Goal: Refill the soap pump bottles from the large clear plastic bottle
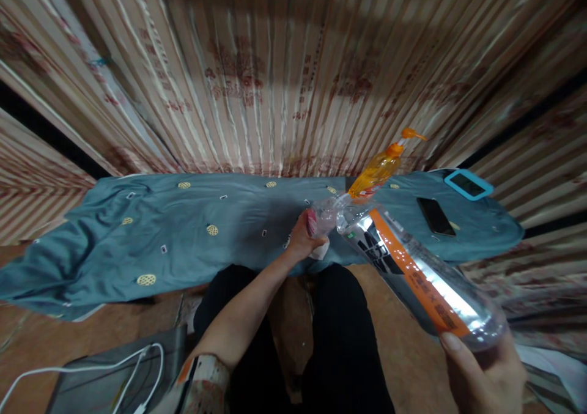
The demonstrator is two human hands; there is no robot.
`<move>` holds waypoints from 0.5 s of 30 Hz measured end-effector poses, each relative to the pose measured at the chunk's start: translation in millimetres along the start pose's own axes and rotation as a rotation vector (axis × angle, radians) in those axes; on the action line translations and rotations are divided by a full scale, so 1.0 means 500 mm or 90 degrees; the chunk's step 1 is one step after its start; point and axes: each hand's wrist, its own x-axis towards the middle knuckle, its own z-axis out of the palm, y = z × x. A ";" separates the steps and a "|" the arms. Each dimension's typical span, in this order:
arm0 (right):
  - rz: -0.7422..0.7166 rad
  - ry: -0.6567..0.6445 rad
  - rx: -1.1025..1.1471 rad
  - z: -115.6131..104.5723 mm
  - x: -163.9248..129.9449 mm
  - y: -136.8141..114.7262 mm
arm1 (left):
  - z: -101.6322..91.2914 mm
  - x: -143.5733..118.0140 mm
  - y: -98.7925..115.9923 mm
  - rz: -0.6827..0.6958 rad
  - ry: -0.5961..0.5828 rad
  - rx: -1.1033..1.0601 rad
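Note:
My right hand (pixel 486 371) grips the base of a large clear plastic bottle (pixel 413 273) with an orange and black label. The bottle is tilted, its neck end pointing up and left. My left hand (pixel 302 240) is closed around a smaller clear plastic bottle (pixel 327 214) with a pink-red part near my fingers. A piece of white tissue or cloth (pixel 320 251) shows under that hand. The mouths of the two bottles are close together; I cannot tell whether they touch. Just behind them stands an orange pump bottle (pixel 375 172) with yellow-orange liquid.
A grey-green cloth with pineapple prints (pixel 243 230) covers the long narrow table. At its right lie a black phone (pixel 435 216) and a blue-framed tablet or small board (pixel 468 184). A white cable (pixel 87 368) lies over a grey surface at lower left. Pleated curtains (pixel 275 84) hang behind.

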 end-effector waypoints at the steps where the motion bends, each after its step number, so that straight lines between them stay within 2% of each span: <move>1: -0.008 -0.001 0.000 0.000 0.000 0.001 | 0.000 0.000 0.001 -0.002 -0.001 0.001; 9: -0.035 -0.002 -0.035 -0.022 0.018 0.040 | 0.003 0.001 -0.001 -0.011 -0.006 -0.027; 15: -0.017 -0.006 -0.046 -0.011 0.005 0.011 | 0.001 -0.002 0.004 -0.013 0.003 -0.010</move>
